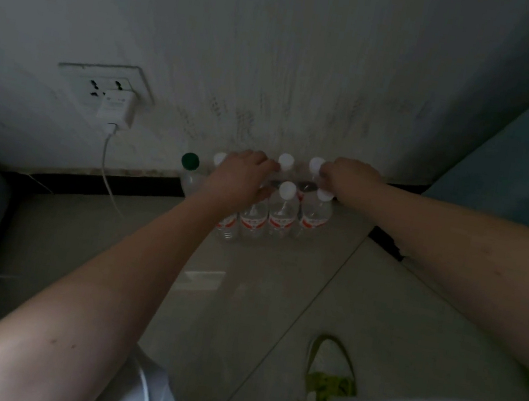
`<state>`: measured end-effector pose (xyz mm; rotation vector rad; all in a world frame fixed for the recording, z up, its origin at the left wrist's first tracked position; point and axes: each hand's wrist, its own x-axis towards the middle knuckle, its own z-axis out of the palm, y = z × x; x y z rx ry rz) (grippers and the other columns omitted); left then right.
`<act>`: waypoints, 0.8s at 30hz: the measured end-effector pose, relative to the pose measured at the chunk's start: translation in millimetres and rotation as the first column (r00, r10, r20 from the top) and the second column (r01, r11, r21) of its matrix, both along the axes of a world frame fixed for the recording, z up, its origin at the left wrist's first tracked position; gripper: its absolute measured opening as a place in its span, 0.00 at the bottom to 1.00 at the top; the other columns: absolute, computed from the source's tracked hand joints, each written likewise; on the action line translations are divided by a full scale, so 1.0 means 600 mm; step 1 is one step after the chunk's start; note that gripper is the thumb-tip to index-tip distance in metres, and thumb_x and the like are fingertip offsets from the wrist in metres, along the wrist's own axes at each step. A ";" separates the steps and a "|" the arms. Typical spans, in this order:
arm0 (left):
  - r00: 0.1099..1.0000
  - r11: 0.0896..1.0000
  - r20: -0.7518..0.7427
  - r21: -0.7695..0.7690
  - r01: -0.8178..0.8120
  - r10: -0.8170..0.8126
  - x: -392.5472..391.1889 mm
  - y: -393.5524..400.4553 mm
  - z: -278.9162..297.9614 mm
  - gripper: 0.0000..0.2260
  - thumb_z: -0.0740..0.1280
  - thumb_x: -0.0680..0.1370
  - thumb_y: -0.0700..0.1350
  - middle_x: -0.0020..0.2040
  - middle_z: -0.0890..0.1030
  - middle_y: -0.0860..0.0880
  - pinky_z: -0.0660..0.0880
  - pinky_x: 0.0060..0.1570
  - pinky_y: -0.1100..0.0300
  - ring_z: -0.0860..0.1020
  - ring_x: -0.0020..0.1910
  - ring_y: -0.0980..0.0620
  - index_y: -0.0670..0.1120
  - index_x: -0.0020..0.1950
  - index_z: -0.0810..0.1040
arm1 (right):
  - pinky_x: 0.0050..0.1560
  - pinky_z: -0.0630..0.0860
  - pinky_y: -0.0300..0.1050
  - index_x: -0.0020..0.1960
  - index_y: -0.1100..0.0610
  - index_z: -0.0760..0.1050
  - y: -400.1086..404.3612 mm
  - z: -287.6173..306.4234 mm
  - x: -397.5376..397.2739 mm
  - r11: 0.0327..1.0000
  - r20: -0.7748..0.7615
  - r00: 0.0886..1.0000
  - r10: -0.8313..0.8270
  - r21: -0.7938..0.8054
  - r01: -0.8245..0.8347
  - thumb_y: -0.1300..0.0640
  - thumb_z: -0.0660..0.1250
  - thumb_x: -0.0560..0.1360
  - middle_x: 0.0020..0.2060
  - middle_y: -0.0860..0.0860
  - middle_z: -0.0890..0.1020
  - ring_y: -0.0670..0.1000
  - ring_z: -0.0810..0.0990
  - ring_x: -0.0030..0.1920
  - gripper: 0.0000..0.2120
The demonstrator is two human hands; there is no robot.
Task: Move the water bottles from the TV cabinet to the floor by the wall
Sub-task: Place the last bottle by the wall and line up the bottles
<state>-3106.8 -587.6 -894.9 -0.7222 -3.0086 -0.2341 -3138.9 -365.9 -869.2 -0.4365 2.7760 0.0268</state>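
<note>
Item, nearest: my knees and green-laced shoe [329,370] on the floor [274,306]. Beyond, both hands reach forward level, left hand [242,176] and right hand [346,178], fingers curled on the water bottles [284,210]. Bottles: upright, clustered, close to the wall [280,47].

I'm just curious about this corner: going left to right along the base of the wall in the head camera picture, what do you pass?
Wall socket → white charger → green-capped bottle → left hand → right hand → teal curtain.
</note>
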 end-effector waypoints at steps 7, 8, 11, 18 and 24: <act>0.994 0.995 0.025 0.004 0.103 -0.103 -0.008 0.053 -0.029 0.23 0.67 0.76 0.46 0.62 0.76 0.41 0.70 0.52 0.48 0.75 0.57 0.39 0.46 0.70 0.69 | 0.36 0.73 0.32 0.64 0.56 0.74 -0.001 -0.035 0.010 0.994 0.133 0.991 -0.022 -0.104 0.036 0.55 0.64 0.76 0.58 0.56 0.78 0.52 0.78 0.48 0.17; 0.994 0.995 0.042 0.002 0.103 -0.103 -0.009 0.057 -0.031 0.23 0.66 0.76 0.46 0.62 0.75 0.41 0.70 0.53 0.48 0.74 0.57 0.39 0.47 0.71 0.69 | 0.35 0.73 0.32 0.61 0.57 0.76 -0.004 -0.039 0.010 0.989 0.120 0.992 -0.049 -0.134 0.065 0.55 0.63 0.77 0.56 0.55 0.79 0.51 0.78 0.45 0.14; 0.993 0.996 0.099 -0.059 0.069 -0.063 -0.014 0.066 -0.040 0.19 0.62 0.79 0.44 0.61 0.75 0.39 0.69 0.53 0.49 0.73 0.58 0.39 0.45 0.70 0.69 | 0.48 0.71 0.41 0.58 0.59 0.77 -0.004 -0.043 0.009 0.982 0.118 0.989 -0.086 -0.158 0.104 0.59 0.61 0.76 0.58 0.59 0.78 0.57 0.77 0.54 0.13; 0.992 0.998 0.110 -0.021 0.057 -0.055 -0.014 0.073 -0.051 0.19 0.62 0.78 0.41 0.57 0.76 0.36 0.71 0.50 0.46 0.75 0.54 0.37 0.42 0.69 0.69 | 0.48 0.67 0.41 0.60 0.60 0.76 -0.006 -0.043 0.005 0.979 0.110 0.989 -0.100 -0.165 0.117 0.60 0.63 0.75 0.59 0.60 0.77 0.58 0.76 0.56 0.14; 0.997 0.998 0.049 0.010 0.067 -0.068 -0.013 0.064 -0.062 0.17 0.63 0.77 0.40 0.54 0.77 0.36 0.71 0.47 0.47 0.76 0.51 0.37 0.40 0.65 0.72 | 0.46 0.68 0.43 0.58 0.61 0.76 -0.010 -0.042 0.004 0.985 0.095 0.991 -0.091 -0.141 0.104 0.60 0.66 0.73 0.57 0.61 0.78 0.59 0.77 0.55 0.14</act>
